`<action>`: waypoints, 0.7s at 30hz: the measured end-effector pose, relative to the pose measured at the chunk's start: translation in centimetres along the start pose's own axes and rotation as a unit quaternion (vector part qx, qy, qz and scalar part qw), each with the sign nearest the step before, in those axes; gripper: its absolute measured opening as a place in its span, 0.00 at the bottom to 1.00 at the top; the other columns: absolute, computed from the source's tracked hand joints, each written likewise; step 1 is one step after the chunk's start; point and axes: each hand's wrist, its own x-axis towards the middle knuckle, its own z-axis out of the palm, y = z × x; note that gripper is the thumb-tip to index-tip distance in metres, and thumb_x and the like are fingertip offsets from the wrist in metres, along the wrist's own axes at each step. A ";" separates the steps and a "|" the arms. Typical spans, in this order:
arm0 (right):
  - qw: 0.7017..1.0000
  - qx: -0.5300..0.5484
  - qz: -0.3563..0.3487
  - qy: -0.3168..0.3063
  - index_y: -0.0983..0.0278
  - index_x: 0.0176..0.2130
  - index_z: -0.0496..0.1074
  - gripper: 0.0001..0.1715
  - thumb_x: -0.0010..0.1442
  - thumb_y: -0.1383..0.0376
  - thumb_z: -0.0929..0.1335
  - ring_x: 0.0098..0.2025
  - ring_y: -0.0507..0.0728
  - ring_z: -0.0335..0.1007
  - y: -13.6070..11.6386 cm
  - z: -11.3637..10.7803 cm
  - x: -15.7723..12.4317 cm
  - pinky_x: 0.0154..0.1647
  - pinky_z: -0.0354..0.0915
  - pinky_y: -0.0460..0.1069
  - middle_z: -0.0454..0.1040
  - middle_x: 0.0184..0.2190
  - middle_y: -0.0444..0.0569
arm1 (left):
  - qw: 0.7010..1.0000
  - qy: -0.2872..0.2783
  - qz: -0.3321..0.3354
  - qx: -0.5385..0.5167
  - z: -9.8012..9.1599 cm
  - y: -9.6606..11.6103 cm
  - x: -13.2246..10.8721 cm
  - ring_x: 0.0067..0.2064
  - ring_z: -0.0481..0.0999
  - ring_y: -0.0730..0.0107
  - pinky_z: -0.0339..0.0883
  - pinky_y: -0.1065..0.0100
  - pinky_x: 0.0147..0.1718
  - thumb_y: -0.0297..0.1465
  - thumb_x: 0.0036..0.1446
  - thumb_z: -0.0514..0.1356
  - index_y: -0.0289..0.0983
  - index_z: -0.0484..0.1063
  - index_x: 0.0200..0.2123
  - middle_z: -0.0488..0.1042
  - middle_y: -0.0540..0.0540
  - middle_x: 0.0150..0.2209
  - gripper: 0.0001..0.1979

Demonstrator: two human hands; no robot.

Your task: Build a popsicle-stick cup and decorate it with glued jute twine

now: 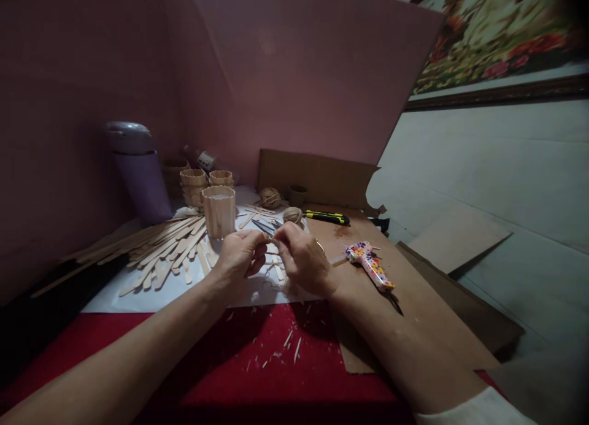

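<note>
My left hand (243, 252) and my right hand (301, 256) meet above the white paper (161, 299), with thumbs and fingertips pinched close together. Something small and pale brown shows between the fingertips, too small to name. Just behind the hands lie dark scissors (261, 226), partly covered by my fingers, and a small ball of twine (293, 215). Under and between the wrists are loose pale strands (275, 284). Left of my left hand stands a cup made of wooden sticks (219, 213), upright with a scalloped rim.
Wooden craft sticks (170, 247) fan out at the left, before a purple bottle (143, 179). Smaller stick cups (193, 186) and another twine ball (270, 198) stand behind. A utility knife (327, 217) and flowered glue gun (370, 265) lie on cardboard (427, 314). Shavings litter the red cloth (221, 370).
</note>
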 end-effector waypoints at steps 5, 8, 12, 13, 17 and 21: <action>0.972 0.157 0.175 -0.014 0.62 0.28 0.63 0.07 0.59 0.66 0.63 0.24 0.52 0.62 0.4 0.6 0.6 0.26 0.58 0.47 0.67 0.21 0.42 | 1.000 -0.021 0.018 -0.002 0.0 0.1 -0.1 0.11 0.49 0.85 0.38 0.76 0.11 0.30 0.42 0.62 0.38 0.56 0.12 0.53 0.58 0.11 0.17; 0.939 0.246 0.237 -0.018 0.62 0.26 0.62 0.08 0.58 0.66 0.64 0.20 0.50 0.60 0.7 0.9 0.8 0.22 0.57 0.46 0.64 0.18 0.40 | 0.998 -0.053 0.026 -0.011 0.0 0.2 -0.2 0.12 0.50 0.86 0.39 0.76 0.12 0.32 0.43 0.64 0.37 0.57 0.13 0.53 0.58 0.12 0.18; 0.938 0.255 0.235 0.011 0.62 0.26 0.63 0.08 0.56 0.66 0.65 0.20 0.50 0.61 0.7 0.9 0.7 0.22 0.57 0.45 0.65 0.18 0.40 | 0.998 -0.045 0.031 -0.003 0.0 0.3 -0.2 0.13 0.54 0.84 0.41 0.76 0.13 0.34 0.40 0.68 0.34 0.65 0.17 0.58 0.57 0.13 0.15; 0.940 0.251 0.231 0.013 0.62 0.26 0.63 0.08 0.56 0.66 0.66 0.20 0.50 0.61 0.7 0.8 0.6 0.22 0.57 0.45 0.65 0.18 0.40 | 0.999 -0.039 0.032 0.003 0.0 0.3 -0.2 0.13 0.54 0.84 0.41 0.76 0.13 0.34 0.39 0.69 0.34 0.66 0.18 0.59 0.56 0.13 0.14; 0.947 0.241 0.212 0.024 0.62 0.26 0.64 0.09 0.57 0.65 0.65 0.21 0.50 0.61 0.7 0.7 0.5 0.23 0.57 0.45 0.65 0.19 0.40 | 0.998 -0.042 0.033 0.010 0.0 0.3 -0.2 0.13 0.54 0.83 0.41 0.76 0.13 0.35 0.38 0.69 0.34 0.68 0.19 0.59 0.56 0.12 0.14; 0.958 0.209 0.192 0.038 0.62 0.26 0.64 0.08 0.58 0.67 0.64 0.22 0.51 0.60 0.7 0.7 0.5 0.24 0.56 0.46 0.65 0.19 0.41 | 0.998 -0.055 0.033 0.011 0.0 0.3 -0.1 0.13 0.55 0.84 0.42 0.77 0.13 0.34 0.39 0.69 0.33 0.69 0.20 0.60 0.56 0.12 0.13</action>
